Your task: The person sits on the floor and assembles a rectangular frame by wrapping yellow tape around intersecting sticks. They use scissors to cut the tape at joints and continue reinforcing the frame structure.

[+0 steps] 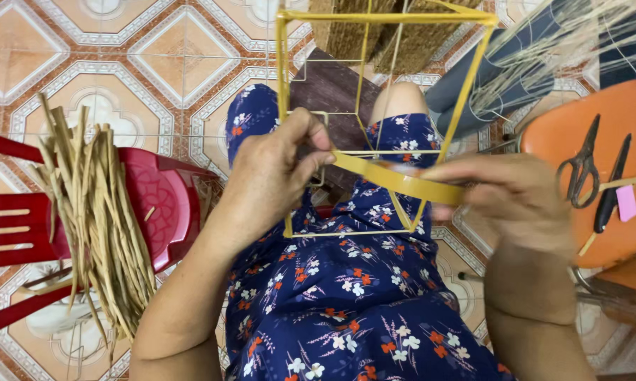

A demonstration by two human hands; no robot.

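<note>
Fingers first: left hand (276, 166) has thumb + index pinched shut on one end of a flat yellow strip of tape-like material (396, 180), right at a thin rod of the yellow-wrapped wire box frame (385, 120). Right hand (508, 197) is curled closed around the strip's other end, pulling it taut across the front of the frame; can't tell if a roll sits inside the palm, it's hidden. Strip runs btwn both hands, just above the lap, touching the frame's mid rail. Judgement on handling: strip looks thin, light, floppy w/o tension, prob. smooth or tacky on one face, so best held flat near each end w/ steady pull. Frame looks light but stiff, thin rods likely bend if squeezed hard; grip at a corner or rail joint. It rests on the knees, leaning away from the person, over a navy floral dress (346, 303). Outward: red plastic chair (159, 204) at left carrying a bundle of dried tan fibre strips (96, 219). Orange plastic stool (614, 127) at right w/ black scissors (580, 169) and a dark-handled tool beside them, small pink tag nearby. Loose pale straw-like stalks (551, 49) top right over dark rolled material. Floor: patterned orange-and-white ceramic tile (177, 56), indoor, daylight-ish, even lighting.
</note>
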